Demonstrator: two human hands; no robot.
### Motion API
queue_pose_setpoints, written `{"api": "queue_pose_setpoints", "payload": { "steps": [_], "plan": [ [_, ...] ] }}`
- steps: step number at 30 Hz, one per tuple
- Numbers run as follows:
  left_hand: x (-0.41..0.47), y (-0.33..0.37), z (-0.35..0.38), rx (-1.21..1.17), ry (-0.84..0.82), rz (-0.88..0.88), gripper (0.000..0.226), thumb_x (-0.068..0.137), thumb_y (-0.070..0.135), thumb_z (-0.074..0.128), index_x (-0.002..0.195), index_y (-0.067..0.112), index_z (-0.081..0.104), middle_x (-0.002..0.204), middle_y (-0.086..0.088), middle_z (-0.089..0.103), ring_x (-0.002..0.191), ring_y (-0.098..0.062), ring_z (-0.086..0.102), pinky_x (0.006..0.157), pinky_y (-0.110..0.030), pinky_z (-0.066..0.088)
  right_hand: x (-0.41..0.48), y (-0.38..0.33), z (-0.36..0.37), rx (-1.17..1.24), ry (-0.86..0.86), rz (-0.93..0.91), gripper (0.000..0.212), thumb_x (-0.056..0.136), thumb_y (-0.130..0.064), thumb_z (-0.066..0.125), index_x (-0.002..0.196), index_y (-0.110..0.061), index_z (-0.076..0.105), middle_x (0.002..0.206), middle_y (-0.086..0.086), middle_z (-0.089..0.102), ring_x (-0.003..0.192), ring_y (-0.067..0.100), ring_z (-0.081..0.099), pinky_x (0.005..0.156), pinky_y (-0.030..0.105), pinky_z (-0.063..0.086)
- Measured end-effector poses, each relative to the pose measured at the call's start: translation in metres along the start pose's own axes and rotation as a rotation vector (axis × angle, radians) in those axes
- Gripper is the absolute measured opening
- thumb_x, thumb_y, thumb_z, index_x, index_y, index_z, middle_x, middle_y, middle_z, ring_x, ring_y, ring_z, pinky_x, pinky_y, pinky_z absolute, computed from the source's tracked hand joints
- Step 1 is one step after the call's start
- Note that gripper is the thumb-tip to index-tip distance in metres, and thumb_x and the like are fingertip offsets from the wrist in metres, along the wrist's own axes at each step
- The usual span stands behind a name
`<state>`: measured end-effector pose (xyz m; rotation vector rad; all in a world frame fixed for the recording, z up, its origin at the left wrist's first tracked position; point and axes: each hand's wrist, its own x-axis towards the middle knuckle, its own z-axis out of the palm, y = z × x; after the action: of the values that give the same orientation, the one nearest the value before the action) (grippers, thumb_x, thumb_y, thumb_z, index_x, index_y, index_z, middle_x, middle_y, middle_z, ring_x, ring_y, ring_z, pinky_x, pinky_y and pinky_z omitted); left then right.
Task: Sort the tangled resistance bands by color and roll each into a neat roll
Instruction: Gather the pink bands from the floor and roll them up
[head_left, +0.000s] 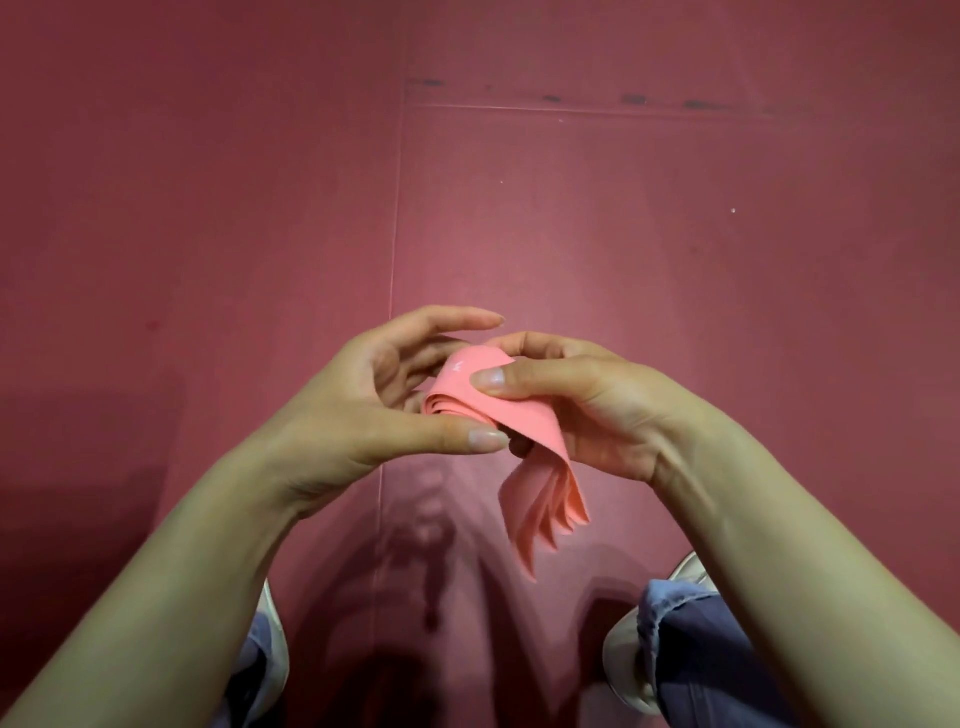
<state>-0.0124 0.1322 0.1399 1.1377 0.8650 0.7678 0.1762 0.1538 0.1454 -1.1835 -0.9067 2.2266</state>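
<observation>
One smooth pink rubber band (470, 387), half coiled with tail layers fanned, pinched by left hand (384, 400) and right hand (576, 400).

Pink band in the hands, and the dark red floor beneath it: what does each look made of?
The pink flat resistance band looks like thin latex or similar rubber, matte: it folds into limp, thin layers and drapes. The dark red floor looks like smooth foam or rubber mat panels, faintly sheened, with straight seams; uncertain.
</observation>
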Motion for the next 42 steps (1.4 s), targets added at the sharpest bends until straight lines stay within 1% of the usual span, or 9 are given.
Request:
{"api": "queue_pose_setpoints", "payload": {
  "steps": [7, 13, 19, 24, 28, 30, 34, 37, 42],
  "plan": [
    [0.003, -0.002, 0.003, -0.025, 0.158, 0.044, 0.076, 0.048, 0.017, 0.087, 0.119, 0.027, 0.063, 0.102, -0.013, 0.066, 0.086, -0.017, 0.063, 0.073, -0.023, 0.053, 0.000, 0.000, -0.005, -0.157, 0.033, -0.055, 0.044, 0.060, -0.038, 0.080, 0.094, -0.016, 0.062, 0.070, -0.002, 0.068, 0.058, 0.008, 0.061, 0.052, 0.021, 0.047],
    [0.004, -0.004, 0.007, 0.105, 0.282, 0.026, 0.088, 0.037, 0.025, 0.091, 0.119, 0.030, 0.061, 0.104, -0.017, 0.067, 0.089, -0.017, 0.065, 0.083, -0.024, 0.055, 0.004, -0.002, -0.008, -0.045, 0.144, -0.134, 0.041, 0.052, -0.024, 0.079, 0.090, -0.014, 0.064, 0.068, 0.001, 0.066, 0.053, 0.010, 0.060, 0.049, 0.022, 0.048],
    [0.007, -0.004, 0.011, -0.119, 0.298, 0.068, 0.090, 0.034, 0.022, 0.093, 0.119, 0.024, 0.062, 0.093, -0.002, 0.070, 0.083, -0.011, 0.066, 0.070, -0.021, 0.053, 0.003, 0.000, -0.008, -0.124, 0.051, -0.088, 0.020, 0.064, -0.034, 0.076, 0.076, -0.019, 0.071, 0.059, -0.002, 0.060, 0.053, 0.010, 0.052, 0.051, 0.022, 0.044],
    [0.009, -0.001, 0.019, -0.338, 0.354, 0.100, 0.089, 0.034, 0.025, 0.093, 0.117, 0.015, 0.063, 0.084, -0.002, 0.069, 0.072, -0.008, 0.066, 0.067, -0.016, 0.052, 0.003, 0.002, -0.007, -0.162, 0.032, -0.017, 0.030, 0.064, -0.047, 0.073, 0.053, -0.020, 0.067, 0.053, -0.001, 0.053, 0.056, 0.015, 0.048, 0.058, 0.028, 0.042],
    [0.010, -0.003, 0.032, -0.530, 0.356, 0.084, 0.071, 0.048, 0.011, 0.076, 0.117, 0.011, 0.060, 0.078, -0.002, 0.072, 0.067, -0.008, 0.067, 0.067, -0.017, 0.054, 0.003, 0.002, -0.007, 0.030, -0.108, -0.024, 0.019, 0.073, -0.035, 0.069, 0.078, -0.018, 0.075, 0.077, 0.000, 0.065, 0.073, 0.013, 0.061, 0.069, 0.029, 0.049],
    [0.010, -0.004, 0.034, -0.545, 0.362, 0.076, 0.066, 0.055, 0.007, 0.071, 0.119, 0.011, 0.058, 0.077, -0.003, 0.072, 0.067, -0.009, 0.068, 0.067, -0.017, 0.055, 0.003, 0.001, -0.008, 0.134, -0.161, -0.018, 0.027, 0.072, -0.029, 0.069, 0.094, -0.014, 0.075, 0.090, 0.004, 0.068, 0.087, 0.018, 0.065, 0.076, 0.036, 0.054],
    [0.009, -0.001, 0.026, -0.433, 0.378, 0.068, 0.074, 0.053, -0.013, 0.076, 0.119, 0.013, 0.058, 0.074, -0.001, 0.069, 0.066, -0.008, 0.066, 0.065, -0.016, 0.053, 0.002, -0.004, -0.009, 0.193, -0.132, 0.012, 0.024, 0.073, -0.021, 0.067, 0.093, -0.010, 0.075, 0.092, 0.008, 0.072, 0.087, 0.021, 0.070, 0.073, 0.033, 0.057],
    [0.008, 0.001, 0.021, -0.368, 0.403, 0.085, 0.062, 0.057, -0.003, 0.070, 0.115, 0.016, 0.060, 0.084, -0.007, 0.067, 0.071, -0.011, 0.066, 0.067, -0.017, 0.053, 0.002, -0.005, -0.008, 0.205, -0.080, 0.032, 0.025, 0.069, -0.020, 0.070, 0.091, -0.008, 0.076, 0.094, 0.012, 0.072, 0.090, 0.028, 0.070, 0.083, 0.035, 0.054],
    [0.010, 0.002, 0.025, -0.391, 0.437, 0.084, 0.065, 0.058, -0.003, 0.069, 0.120, 0.014, 0.057, 0.087, -0.010, 0.066, 0.070, -0.012, 0.066, 0.066, -0.019, 0.054, 0.001, -0.003, -0.002, 0.341, -0.099, 0.049, 0.025, 0.071, -0.012, 0.069, 0.093, 0.000, 0.075, 0.098, 0.019, 0.071, 0.091, 0.032, 0.070, 0.072, 0.034, 0.059]
  ]
}}
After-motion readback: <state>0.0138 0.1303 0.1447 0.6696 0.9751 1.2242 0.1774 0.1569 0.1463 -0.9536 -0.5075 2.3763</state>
